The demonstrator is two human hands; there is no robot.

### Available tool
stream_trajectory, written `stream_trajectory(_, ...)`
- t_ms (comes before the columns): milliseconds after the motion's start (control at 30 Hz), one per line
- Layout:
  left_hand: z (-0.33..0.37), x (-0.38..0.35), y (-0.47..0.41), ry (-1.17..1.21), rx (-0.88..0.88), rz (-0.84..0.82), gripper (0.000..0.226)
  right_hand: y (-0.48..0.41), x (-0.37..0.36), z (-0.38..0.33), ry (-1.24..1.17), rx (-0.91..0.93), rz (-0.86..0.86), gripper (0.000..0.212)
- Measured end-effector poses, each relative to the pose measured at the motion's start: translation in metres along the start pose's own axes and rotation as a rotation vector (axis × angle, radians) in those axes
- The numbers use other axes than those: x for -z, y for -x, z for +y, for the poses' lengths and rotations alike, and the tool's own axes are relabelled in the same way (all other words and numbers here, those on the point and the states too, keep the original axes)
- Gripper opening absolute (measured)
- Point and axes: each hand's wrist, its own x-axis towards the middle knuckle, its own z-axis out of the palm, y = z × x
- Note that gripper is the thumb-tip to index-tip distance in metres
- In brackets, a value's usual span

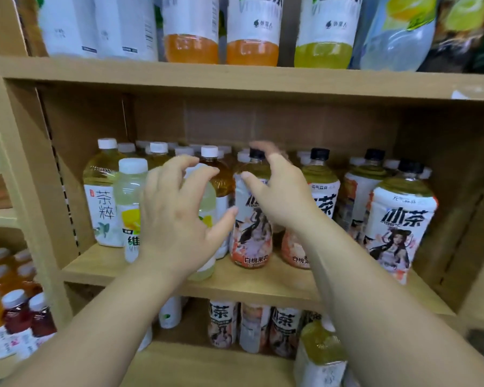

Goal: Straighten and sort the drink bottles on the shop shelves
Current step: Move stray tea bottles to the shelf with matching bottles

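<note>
1. Closest in: two bare forearms reaching up into a tan wooden shelf unit. The left hand (176,216) has its grip spread wide, fingers curled like a claw, holding nothing. It's in front of a pale lemon-drink bottle (207,219), and I honestly can't tell if it touches it.
2. The right hand (277,191) is also open, thumb against the label of a peach tea bottle (250,219) and fingers arched up near its black cap. Not closed around it.
3. Both bottles stand upright near the front edge of the middle shelf (263,286). They're smooth clear plastic with glossy wrap labels.
4. To the left, another lemon bottle (130,208) with a white cap, and behind it a rounder tea bottle (102,191) holding yellowish liquid.
5. To the right, more black-capped tea bottles (400,219), amber-green liquid showing above white printed sleeves.
6. Further back, rows of white caps, then the cardboard-looking back panel (263,121).
</note>
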Motion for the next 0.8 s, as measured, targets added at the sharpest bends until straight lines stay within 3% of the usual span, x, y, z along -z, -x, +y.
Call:
stream_trajectory(133, 0.009, 0.000, 0.008, 0.035, -0.102, -0.002, 0.057, 0.015, 0.009, -0.001, -0.064, 0.051, 0.107, 0.029)
stream_trajectory(233, 0.023, 0.000, 0.011, 0.152, -0.141, -0.055, 0.060, 0.029, 0.016, -0.002, -0.088, 0.112, 0.207, 0.026)
stream_trajectory(400, 0.048, 0.000, 0.014, 0.364, 0.056, -0.305, 0.087, 0.058, 0.019, -0.003, -0.089, 0.173, 0.316, 0.028)
stream_trajectory(500, 0.064, 0.001, 0.018, 0.440, 0.123, -0.364, 0.103, 0.077, 0.027, -0.006, -0.139, 0.196, 0.378, 0.025)
stream_trajectory(600, 0.078, 0.005, 0.028, 0.513, 0.174, -0.366, 0.107, 0.098, 0.041, -0.011, -0.188, 0.191, 0.361, 0.026)
stream_trajectory(800, 0.095, 0.016, 0.054, 0.707, 0.195, -0.427, 0.088, 0.139, 0.063, -0.008, -0.154, 0.144, 0.247, 0.021)
